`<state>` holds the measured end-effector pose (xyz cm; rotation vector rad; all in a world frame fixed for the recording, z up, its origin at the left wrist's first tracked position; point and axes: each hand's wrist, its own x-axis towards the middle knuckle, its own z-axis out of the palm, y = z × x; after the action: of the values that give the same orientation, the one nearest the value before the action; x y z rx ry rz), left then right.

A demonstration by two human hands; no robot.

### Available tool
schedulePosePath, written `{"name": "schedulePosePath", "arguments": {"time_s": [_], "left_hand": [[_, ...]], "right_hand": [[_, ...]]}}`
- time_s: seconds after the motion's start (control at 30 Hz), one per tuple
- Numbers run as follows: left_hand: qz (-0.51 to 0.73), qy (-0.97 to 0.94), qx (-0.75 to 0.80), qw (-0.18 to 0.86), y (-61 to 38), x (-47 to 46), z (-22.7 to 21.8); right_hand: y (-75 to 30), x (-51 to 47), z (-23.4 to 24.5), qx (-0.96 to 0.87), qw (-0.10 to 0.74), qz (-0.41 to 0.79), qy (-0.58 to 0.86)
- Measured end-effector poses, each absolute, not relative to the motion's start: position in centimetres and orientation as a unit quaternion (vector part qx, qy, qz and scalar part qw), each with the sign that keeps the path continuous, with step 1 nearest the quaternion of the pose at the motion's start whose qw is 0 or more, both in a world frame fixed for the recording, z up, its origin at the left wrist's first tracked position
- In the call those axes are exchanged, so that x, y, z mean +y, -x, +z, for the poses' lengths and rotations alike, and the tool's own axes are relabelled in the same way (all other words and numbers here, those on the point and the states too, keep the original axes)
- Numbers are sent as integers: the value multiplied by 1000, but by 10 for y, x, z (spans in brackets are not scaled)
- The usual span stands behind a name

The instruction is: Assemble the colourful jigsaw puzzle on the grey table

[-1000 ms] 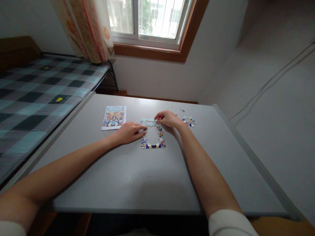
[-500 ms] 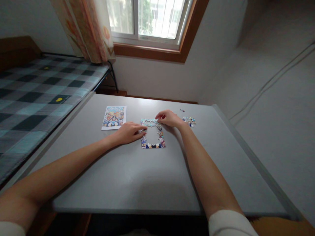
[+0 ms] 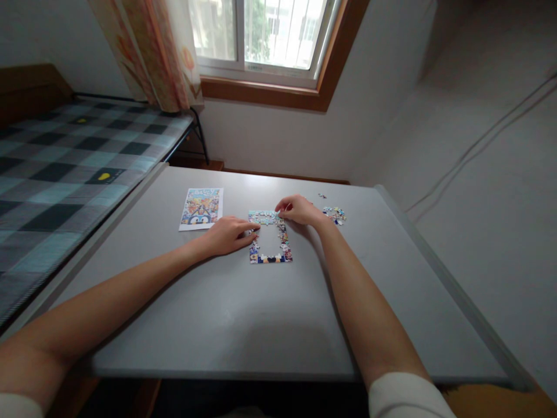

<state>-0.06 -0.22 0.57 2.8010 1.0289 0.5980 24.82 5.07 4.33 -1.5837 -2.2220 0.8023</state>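
A jigsaw frame, only its border assembled, lies in the middle of the grey table. My left hand rests flat beside the frame's left side, its fingers stretched out and touching the border. My right hand sits at the frame's top right corner with its fingers curled in a pinch on the top edge; what they hold is too small to make out. A pile of loose puzzle pieces lies just right of that hand.
A colourful reference picture lies on the table left of the frame. A bed with a checked cover runs along the table's left side. Behind are a curtain, a window and the white wall.
My right hand has shifted very slightly along the frame's top edge. My left hand has stayed where it was.
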Motion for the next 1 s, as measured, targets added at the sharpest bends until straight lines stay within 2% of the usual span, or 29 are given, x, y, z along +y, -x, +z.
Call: {"name": "schedulePosePath", "arguments": {"time_s": [1.0], "left_hand": [[196,-920,335,45,0,-3,7]], "right_hand": [[-256,56,37,-783,145,260,546]]}}
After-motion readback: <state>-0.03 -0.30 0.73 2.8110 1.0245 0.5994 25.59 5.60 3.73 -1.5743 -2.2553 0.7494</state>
